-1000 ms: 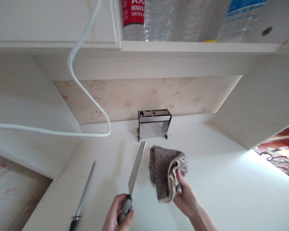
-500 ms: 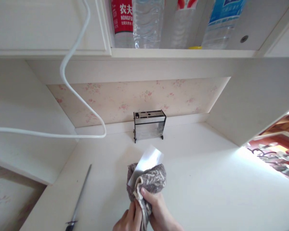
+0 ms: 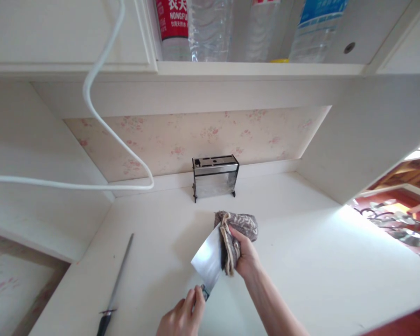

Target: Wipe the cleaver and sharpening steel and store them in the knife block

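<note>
My left hand (image 3: 185,311) is closed around the dark handle of a cleaver (image 3: 207,255), whose broad shiny blade points up and away from me. My right hand (image 3: 245,254) grips a folded grey-brown patterned cloth (image 3: 244,225). The cloth is wrapped over the blade's far right part and hides it. Both hands are above the white counter, at its near middle. To the left lies a sharpening steel (image 3: 121,273) with a black handle, apart from both hands.
A knife block (image 3: 215,177) with clear sides and a slotted metal top stands by the floral back wall. A white cable (image 3: 101,122) hangs at the left. Overhead, a shelf (image 3: 259,68) holds several plastic bottles (image 3: 210,30). White side panels (image 3: 381,126) border the counter.
The cloth in my right hand has moved up and right along the blade. My left hand stays low, and more of the blade and part of the handle now show.
</note>
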Demonstrator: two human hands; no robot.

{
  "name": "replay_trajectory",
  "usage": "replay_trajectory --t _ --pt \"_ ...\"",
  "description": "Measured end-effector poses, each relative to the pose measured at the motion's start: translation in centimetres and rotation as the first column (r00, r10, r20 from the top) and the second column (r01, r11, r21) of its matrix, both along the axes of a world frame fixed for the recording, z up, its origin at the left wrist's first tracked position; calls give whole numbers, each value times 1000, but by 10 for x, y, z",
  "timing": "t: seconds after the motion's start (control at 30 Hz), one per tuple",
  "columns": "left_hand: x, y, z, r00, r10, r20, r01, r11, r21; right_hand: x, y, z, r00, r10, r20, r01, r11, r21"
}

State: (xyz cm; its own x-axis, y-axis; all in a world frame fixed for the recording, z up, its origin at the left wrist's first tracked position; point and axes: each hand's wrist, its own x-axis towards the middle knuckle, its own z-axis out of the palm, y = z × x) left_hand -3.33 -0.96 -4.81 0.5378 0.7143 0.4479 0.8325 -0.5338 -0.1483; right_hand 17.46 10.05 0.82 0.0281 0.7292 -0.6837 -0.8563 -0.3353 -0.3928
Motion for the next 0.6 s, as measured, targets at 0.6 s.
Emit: replay_trajectory --t 0.6 --pt "-23 15 44 79 641 764 440 665 -603 48 -11 -49 997 72 35 -80 897 434"
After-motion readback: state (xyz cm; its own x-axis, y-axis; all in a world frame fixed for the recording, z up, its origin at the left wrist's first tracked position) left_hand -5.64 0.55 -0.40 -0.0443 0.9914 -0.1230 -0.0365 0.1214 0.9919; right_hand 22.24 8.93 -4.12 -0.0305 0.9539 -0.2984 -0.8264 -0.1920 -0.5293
